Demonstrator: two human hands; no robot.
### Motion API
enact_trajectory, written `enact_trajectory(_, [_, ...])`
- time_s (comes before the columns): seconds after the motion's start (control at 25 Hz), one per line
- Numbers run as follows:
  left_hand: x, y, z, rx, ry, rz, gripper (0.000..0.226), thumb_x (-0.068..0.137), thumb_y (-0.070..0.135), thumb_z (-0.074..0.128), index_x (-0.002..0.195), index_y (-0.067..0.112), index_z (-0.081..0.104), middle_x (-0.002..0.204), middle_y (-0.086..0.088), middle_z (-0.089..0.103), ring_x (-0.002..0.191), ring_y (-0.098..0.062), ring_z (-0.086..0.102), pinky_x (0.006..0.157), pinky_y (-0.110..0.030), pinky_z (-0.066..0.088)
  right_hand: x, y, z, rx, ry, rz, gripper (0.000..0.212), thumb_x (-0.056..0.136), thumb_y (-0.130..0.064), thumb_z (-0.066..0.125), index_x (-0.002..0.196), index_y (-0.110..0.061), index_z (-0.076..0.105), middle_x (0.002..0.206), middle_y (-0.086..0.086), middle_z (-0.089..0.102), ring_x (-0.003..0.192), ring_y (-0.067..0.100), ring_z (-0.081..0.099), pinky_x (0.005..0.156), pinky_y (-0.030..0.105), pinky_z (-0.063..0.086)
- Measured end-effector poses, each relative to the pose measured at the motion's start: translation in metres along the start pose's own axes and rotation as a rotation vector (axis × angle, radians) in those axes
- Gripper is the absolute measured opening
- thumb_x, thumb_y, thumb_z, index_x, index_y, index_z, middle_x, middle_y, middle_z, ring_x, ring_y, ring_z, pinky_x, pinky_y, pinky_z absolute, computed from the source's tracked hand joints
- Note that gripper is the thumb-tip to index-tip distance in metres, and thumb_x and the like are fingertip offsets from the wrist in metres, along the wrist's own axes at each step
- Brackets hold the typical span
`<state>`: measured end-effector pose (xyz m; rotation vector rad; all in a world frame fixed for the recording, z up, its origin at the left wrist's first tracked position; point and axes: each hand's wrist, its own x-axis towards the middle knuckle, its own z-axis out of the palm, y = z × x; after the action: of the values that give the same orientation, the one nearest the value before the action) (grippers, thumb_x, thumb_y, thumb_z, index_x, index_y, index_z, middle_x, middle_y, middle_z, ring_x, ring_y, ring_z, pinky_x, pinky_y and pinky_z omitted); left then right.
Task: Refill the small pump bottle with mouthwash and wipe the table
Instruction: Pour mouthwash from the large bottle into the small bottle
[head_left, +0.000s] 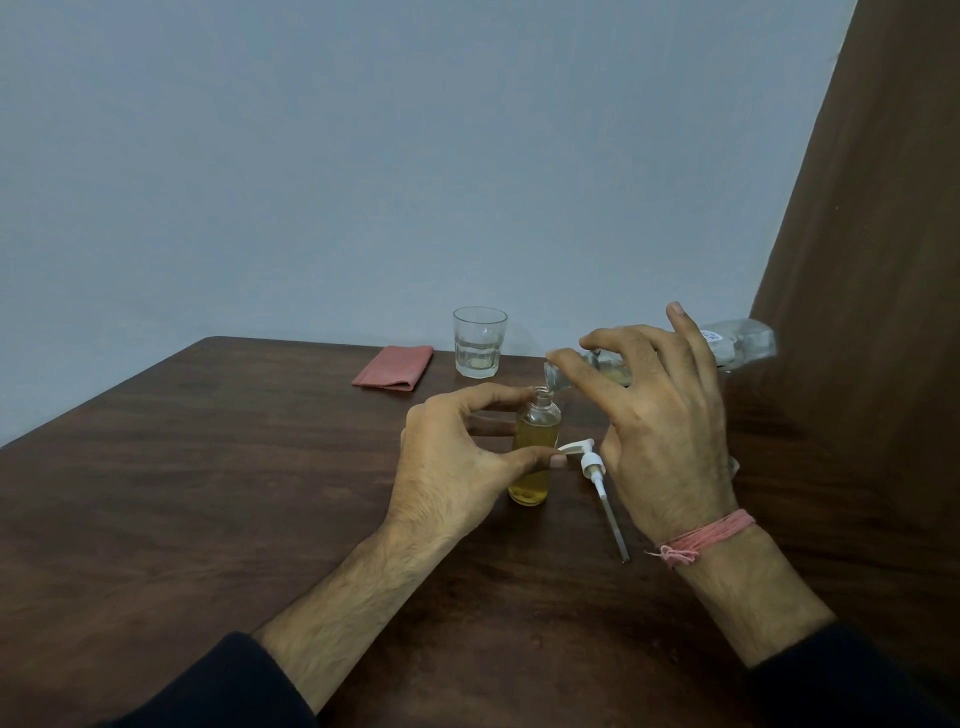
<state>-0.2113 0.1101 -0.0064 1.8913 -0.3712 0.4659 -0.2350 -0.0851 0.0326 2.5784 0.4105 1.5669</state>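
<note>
The room is dim, with flat, cool, even light and no hard shadows. A faint sheen lies on the dark bench (208, 467). The large clear bottle (743, 343) is smeared with motion blur. Straight edges bow toward the corners, and detail is soft and slightly grainy.

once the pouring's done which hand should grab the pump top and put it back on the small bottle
Probably the right hand, once it sets down the big bottle. The pump top lies on the table right beneath it, while the left hand is steadying the small bottle.
</note>
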Motion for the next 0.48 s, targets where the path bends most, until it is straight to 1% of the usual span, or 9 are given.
enact_trajectory(0.24, [0.0002,0.0006,0.0004,0.003,-0.003,-0.007,0.062,0.06,0.048,0.111,0.117,0.047,0.085,0.113,0.028,0.085,0.099,0.014,0.08,0.104,-0.043,0.068,-0.0002,-0.0007,-0.0006,0.004,0.0,-0.007,0.072,0.071,0.012,0.06,0.134,-0.019,0.074,0.127,0.011,0.069,0.121,0.038,0.061,0.13,0.059,0.023])
enact_trajectory(0.36, [0.0009,-0.0003,0.0005,0.008,-0.01,-0.013,0.062,0.061,0.049,0.111,0.118,0.047,0.085,0.116,0.027,0.085,0.105,0.009,0.081,0.107,-0.046,0.067,0.0002,-0.001,-0.0011,0.006,-0.005,-0.006,0.07,0.073,0.011,0.061,0.135,-0.019,0.074,0.128,0.012,0.07,0.122,0.039,0.062,0.129,0.059,0.024])
enact_trajectory(0.48, [0.0012,0.0002,0.0,-0.001,-0.013,-0.018,0.061,0.06,0.05,0.11,0.115,0.049,0.085,0.115,0.028,0.085,0.102,0.012,0.08,0.106,-0.045,0.067,-0.0001,-0.0014,-0.0013,0.005,-0.002,-0.008,0.071,0.072,0.01,0.061,0.135,-0.019,0.073,0.128,0.012,0.069,0.122,0.038,0.061,0.129,0.058,0.023])
